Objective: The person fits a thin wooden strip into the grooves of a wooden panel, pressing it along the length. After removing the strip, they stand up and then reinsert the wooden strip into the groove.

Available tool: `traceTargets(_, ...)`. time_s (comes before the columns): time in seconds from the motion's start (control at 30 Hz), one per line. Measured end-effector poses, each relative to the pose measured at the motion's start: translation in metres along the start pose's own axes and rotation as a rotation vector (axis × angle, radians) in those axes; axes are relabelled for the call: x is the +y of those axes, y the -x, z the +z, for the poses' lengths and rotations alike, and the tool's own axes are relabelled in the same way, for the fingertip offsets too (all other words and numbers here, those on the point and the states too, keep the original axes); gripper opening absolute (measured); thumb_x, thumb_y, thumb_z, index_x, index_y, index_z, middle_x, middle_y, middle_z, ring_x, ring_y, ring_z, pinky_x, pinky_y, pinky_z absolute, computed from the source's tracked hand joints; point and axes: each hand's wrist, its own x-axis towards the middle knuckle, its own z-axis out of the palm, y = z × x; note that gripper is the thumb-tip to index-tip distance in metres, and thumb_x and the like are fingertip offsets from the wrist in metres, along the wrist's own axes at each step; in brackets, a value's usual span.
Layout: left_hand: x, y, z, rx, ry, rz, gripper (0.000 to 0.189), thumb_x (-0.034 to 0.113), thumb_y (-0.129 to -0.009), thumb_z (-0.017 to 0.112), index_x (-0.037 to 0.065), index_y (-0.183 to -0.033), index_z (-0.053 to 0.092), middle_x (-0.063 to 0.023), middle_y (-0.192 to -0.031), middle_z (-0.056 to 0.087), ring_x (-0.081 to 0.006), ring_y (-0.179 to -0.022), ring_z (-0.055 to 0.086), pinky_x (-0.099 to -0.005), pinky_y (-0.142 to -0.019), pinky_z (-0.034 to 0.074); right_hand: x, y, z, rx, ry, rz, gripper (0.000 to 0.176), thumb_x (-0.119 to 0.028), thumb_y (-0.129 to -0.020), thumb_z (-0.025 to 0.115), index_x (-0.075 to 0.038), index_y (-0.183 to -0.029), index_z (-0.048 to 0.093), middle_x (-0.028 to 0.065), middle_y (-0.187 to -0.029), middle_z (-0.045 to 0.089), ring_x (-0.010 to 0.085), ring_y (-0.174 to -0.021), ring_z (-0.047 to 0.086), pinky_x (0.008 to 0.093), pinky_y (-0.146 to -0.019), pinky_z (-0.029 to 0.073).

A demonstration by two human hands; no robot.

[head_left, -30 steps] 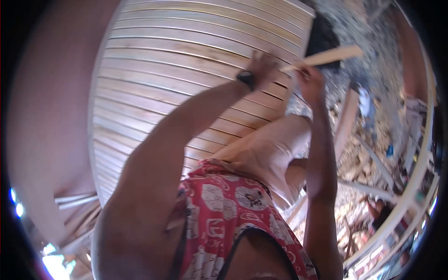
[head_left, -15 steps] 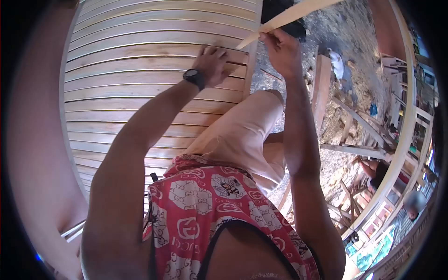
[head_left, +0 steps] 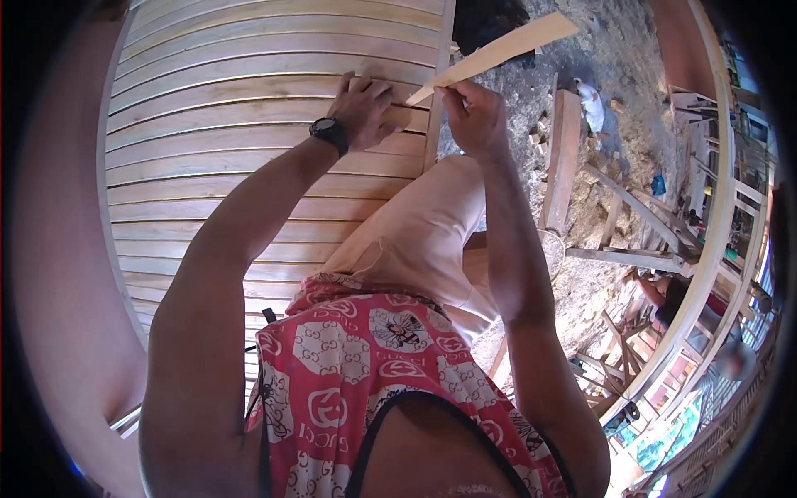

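Bright daylight, fisheye-curved edges, dark corners

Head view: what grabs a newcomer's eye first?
The pale wooden strip in the right hand, angled across the edge of the light-brown slatted wooden panel. Then the red sleeveless top with white patches, filling the bottom centre, and the black wristwatch worn below the left hand.

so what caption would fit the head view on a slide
Left hand on a slatted wooden panel, right hand holding a thin wooden strip near the panel's edge.
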Motion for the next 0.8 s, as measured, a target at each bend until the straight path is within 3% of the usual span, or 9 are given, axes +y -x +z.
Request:
traceTargets(0.1,0.003,0.0,-0.004,-0.016,-0.007,-0.01,0.055,0.05,-0.086,0.078,0.011,-0.124,0.07,-0.0043,-0.136,0.059,-0.0266,-0.133,0.052,-0.0605,-0.121,0.027,0.008,0.003,0.005,-0.008,-0.005,-0.009,0.013,-0.011,-0.097,0.074,-0.003,-0.107,0.076,0.0161,-0.086,0.075,0.0239,-0.072,0.074,0.0343,-0.065,0.055)
traceTargets(0.23,0.004,-0.002,-0.009,-0.086,-0.029,-0.016,0.054,0.049,-0.089,0.076,0.014,-0.129,0.068,-0.0047,-0.139,0.059,-0.0269,-0.134,0.052,-0.0599,-0.122,0.026,0.011,0.008,0.008,-0.012,-0.002,0.003,0.013,-0.011,-0.097,0.074,-0.003,-0.107,0.076,0.0161,-0.085,0.075,0.0243,-0.071,0.072,0.0354,-0.066,0.054)
traceTargets(0.4,0.002,-0.003,-0.006,-0.123,-0.023,-0.035,0.054,0.048,-0.091,0.075,0.015,-0.134,0.066,-0.0049,-0.142,0.058,-0.0273,-0.136,0.051,-0.0592,-0.124,0.024,0.015,0.009,0.01,-0.032,0.017,-0.012,0.015,-0.009,-0.096,0.073,-0.002,-0.109,0.075,0.0155,-0.094,0.078,0.0246,-0.088,0.078,0.0342,-0.075,0.058)
traceTargets(0.43,0.004,-0.001,-0.005,-0.097,-0.028,-0.037,0.055,0.048,-0.091,0.075,0.015,-0.134,0.067,-0.0046,-0.142,0.058,-0.0273,-0.136,0.052,-0.0585,-0.124,0.025,0.014,0.009,0.01,-0.031,0.017,-0.01,0.015,-0.009,-0.096,0.073,-0.002,-0.109,0.075,0.0155,-0.094,0.078,0.0246,-0.088,0.078,0.0342,-0.075,0.058)
traceTargets(0.5,0.004,0.0,-0.002,-0.07,-0.034,-0.039,0.055,0.048,-0.09,0.076,0.015,-0.134,0.067,-0.0043,-0.142,0.059,-0.0273,-0.136,0.052,-0.0579,-0.123,0.026,0.011,0.009,0.009,-0.021,-0.116,0.035,0.014,-0.005,-0.093,0.071,-0.003,-0.107,0.075,0.0181,-0.099,0.078,0.0334,-0.097,0.078,0.0394,-0.078,0.06)
traceTargets(0.8,0.016,0.008,0.017,0.138,0.017,-0.124,0.049,0.043,-0.085,0.081,0.019,-0.127,0.07,-0.0008,-0.137,0.064,-0.0255,-0.134,0.053,-0.0605,-0.12,0.027,-0.002,0.008,0.008,-0.05,-0.159,0.05,0.016,-0.002,-0.093,0.071,-0.002,-0.11,0.073,0.0184,-0.101,0.077,0.0325,-0.098,0.078,0.0385,-0.078,0.059)
